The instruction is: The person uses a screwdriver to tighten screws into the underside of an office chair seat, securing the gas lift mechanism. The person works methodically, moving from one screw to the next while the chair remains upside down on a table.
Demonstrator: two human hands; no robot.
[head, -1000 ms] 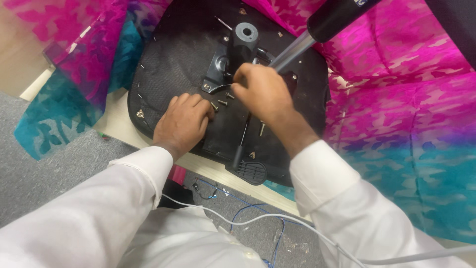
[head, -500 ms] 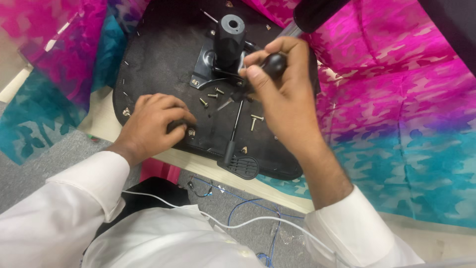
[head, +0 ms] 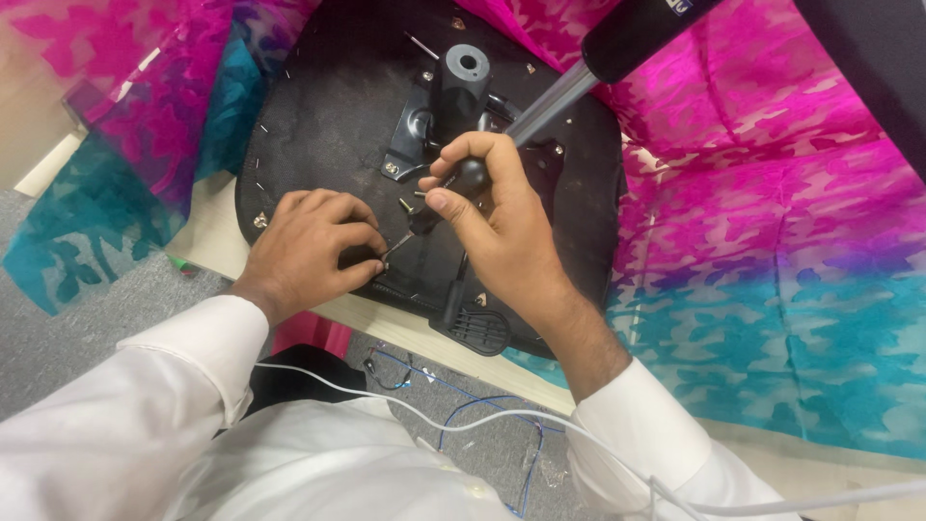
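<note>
Black screwdriver [head: 446, 196] grasped by right hand [head: 497, 227], left hand [head: 307, 246] fingers pinching its tip, loose screws [head: 413, 201] beside

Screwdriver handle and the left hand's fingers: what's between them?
In the head view, only the screwdriver's thin metal shaft spans from the right hand to the left hand over the black seat underside.

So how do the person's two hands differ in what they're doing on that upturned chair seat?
The right hand is raised, wrapped around a black-handled screwdriver; the left hand lies low on the black seat underside, holding no tool. The right hand's fingers curl in a fist-like grip, while the left hand's fingertips pinch together at the screwdriver's tip. Both come out of white sleeves and work on the same spot.
</note>
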